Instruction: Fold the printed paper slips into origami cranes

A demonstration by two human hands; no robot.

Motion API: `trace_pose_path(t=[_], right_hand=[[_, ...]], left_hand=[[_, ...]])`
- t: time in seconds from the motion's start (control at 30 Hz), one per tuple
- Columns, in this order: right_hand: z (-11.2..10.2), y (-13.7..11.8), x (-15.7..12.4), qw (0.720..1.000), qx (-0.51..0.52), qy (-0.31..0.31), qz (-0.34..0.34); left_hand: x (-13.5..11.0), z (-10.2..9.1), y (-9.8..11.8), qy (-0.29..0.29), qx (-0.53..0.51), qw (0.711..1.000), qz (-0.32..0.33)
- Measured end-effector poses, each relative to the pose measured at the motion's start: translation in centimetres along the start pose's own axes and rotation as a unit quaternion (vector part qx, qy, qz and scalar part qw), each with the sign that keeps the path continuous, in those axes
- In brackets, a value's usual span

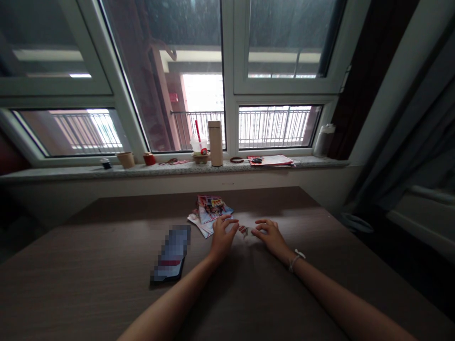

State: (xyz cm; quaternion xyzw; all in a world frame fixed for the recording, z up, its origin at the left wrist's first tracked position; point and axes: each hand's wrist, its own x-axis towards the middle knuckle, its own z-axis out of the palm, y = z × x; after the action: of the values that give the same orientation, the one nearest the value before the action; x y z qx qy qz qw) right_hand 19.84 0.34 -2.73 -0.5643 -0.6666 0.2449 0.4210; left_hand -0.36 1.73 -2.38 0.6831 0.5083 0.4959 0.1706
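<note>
Paper scrap [244, 231]: lay on table between both hands; long axis too small to tell.
Left hand [222, 235]: fingers curled beside scrap; grip could not be told.
Right hand [270, 235]: fingertips drawn together beside scrap; grip could not be told.
Table [88, 265]: brown wood, stood under window sill [53, 173].

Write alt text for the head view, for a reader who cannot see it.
A left hand and right hand rest on a brown table, a small paper scrap between them. Just beyond lie leaflets, left of the hands a phone, and a flask stands on the windowsill.
</note>
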Motion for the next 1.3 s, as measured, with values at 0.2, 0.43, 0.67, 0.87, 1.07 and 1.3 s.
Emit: trace_pose_path(t=[0.2, 0.43, 0.67, 0.87, 1.07, 1.3], right_hand=[[-0.9, 0.0, 0.6, 0.999, 0.034, -0.035, 0.012], [-1.4, -0.5, 0.6, 0.996, 0.019, -0.082, -0.011], [-1.2, -0.4, 0.4, 0.997, 0.014, -0.077, -0.015], [-1.1, -0.5, 0.4, 0.996, 0.011, -0.085, -0.018], [-0.8, -0.5, 0.2, 0.997, 0.018, -0.076, -0.027], [-1.0, -0.6, 0.2, 0.996, 0.019, -0.078, -0.033]], left_hand=[[0.1, 0.4, -0.3, -0.065, 0.0, 0.997, -0.028], [0.3, 0.2, -0.4, -0.112, -0.038, 0.992, -0.053], [0.3, 0.2, -0.2, -0.135, -0.049, 0.988, -0.055], [0.1, 0.3, -0.4, -0.146, -0.037, 0.988, -0.034], [0.2, 0.5, -0.5, -0.166, -0.01, 0.986, -0.026], [0.1, 0.8, -0.7, -0.149, -0.025, 0.988, -0.022]])
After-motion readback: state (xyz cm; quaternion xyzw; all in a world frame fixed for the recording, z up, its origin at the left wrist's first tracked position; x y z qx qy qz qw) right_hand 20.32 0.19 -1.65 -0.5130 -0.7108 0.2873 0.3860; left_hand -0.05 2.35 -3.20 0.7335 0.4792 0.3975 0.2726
